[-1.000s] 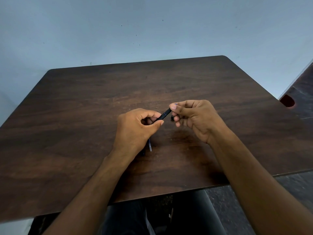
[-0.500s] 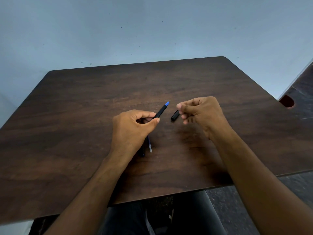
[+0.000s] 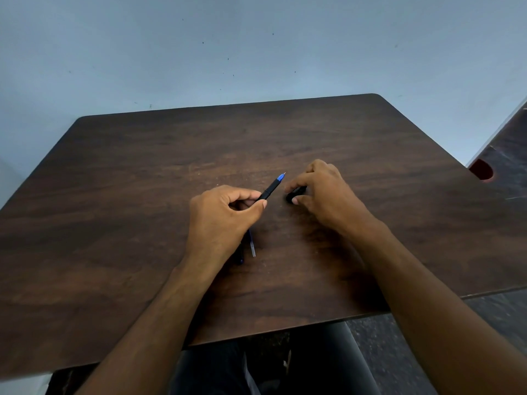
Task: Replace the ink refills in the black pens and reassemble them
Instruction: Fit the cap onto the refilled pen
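Dark wood-grain table (image 3: 142, 223); clear ink refill (image 3: 252, 248) and dark pen part (image 3: 241, 256) lying flat, partly hidden beneath left hand (image 3: 221, 220).

Two hands were counted, the left (image 3: 225, 215) and the right (image 3: 322, 189). One uncapped black pen (image 3: 271, 188), one black cap (image 3: 296, 193) and one clear refill (image 3: 252, 248) were seen on one worktop (image 3: 142, 195). A further dark item under the left hand could not be identified.
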